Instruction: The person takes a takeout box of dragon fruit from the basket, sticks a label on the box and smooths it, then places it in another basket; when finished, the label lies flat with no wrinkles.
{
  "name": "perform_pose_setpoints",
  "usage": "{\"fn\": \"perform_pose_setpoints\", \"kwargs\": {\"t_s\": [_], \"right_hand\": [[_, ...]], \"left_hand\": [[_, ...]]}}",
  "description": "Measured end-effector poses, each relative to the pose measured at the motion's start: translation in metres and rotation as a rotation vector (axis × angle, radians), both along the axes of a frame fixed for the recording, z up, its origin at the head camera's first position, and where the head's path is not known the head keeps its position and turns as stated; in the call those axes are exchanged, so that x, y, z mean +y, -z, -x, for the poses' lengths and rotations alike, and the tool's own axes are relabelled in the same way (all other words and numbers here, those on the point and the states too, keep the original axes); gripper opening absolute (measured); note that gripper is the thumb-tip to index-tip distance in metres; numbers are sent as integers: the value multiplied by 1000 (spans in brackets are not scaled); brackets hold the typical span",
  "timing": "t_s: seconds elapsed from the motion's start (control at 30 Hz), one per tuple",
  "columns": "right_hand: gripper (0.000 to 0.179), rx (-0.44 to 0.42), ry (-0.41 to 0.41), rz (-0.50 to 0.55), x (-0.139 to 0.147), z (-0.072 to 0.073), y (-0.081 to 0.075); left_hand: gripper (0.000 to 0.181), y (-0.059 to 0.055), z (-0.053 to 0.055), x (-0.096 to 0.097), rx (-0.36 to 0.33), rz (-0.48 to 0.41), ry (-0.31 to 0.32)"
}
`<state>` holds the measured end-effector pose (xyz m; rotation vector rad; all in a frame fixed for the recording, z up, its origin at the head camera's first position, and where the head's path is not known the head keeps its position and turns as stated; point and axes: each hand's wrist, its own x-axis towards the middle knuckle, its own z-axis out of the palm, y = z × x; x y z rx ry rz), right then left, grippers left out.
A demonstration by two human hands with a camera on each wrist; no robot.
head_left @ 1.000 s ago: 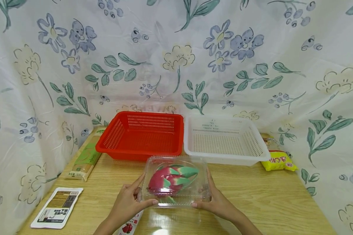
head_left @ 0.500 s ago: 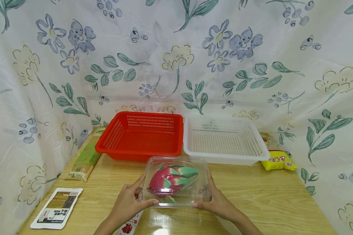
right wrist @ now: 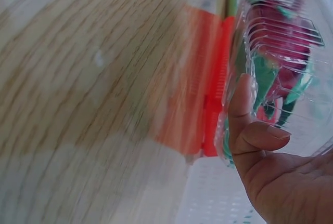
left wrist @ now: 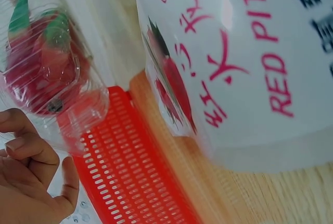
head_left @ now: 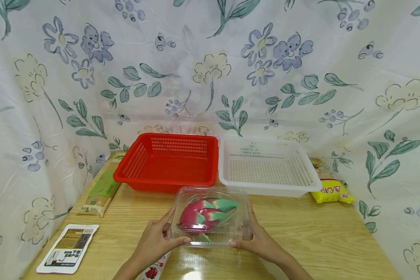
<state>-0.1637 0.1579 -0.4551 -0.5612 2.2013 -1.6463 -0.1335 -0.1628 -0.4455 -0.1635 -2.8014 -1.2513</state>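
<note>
A clear plastic clamshell box point(head_left: 240, 221) is tilted up over the near middle of the table, with a pink and green dragon fruit point(head_left: 206, 216) inside. My left hand point(head_left: 157, 237) grips its left end, thumb on the near edge. On the opposite end, my right hand point(head_left: 257, 237) holds the box the same way. The right wrist view shows the curled fingers and thumb of that hand point(right wrist: 281, 177) against the ridged plastic. Below my left forearm lies a white packet printed RED PITAYA point(left wrist: 250, 94), mostly covered in the head view.
Behind the box stand a red basket point(head_left: 168, 182) and a white basket point(head_left: 266, 188), side by side. A green-labelled noodle packet point(head_left: 103, 188) and a white flat pouch point(head_left: 68, 249) lie on the left. A yellow bag point(head_left: 332, 191) sits on the right. A floral curtain point(head_left: 210, 97) hangs behind.
The box and both hands have shifted very slightly to the right. The grip on the box stays the same, and the baskets and packets have not moved.
</note>
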Motion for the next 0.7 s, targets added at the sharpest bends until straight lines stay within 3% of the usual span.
{"fn": "perform_pose_setpoints", "kwargs": {"t_s": [0.7], "right_hand": [[123,3,29,-46,2,2,2]], "left_hand": [[99,1,4,2,-7,31,32]]}}
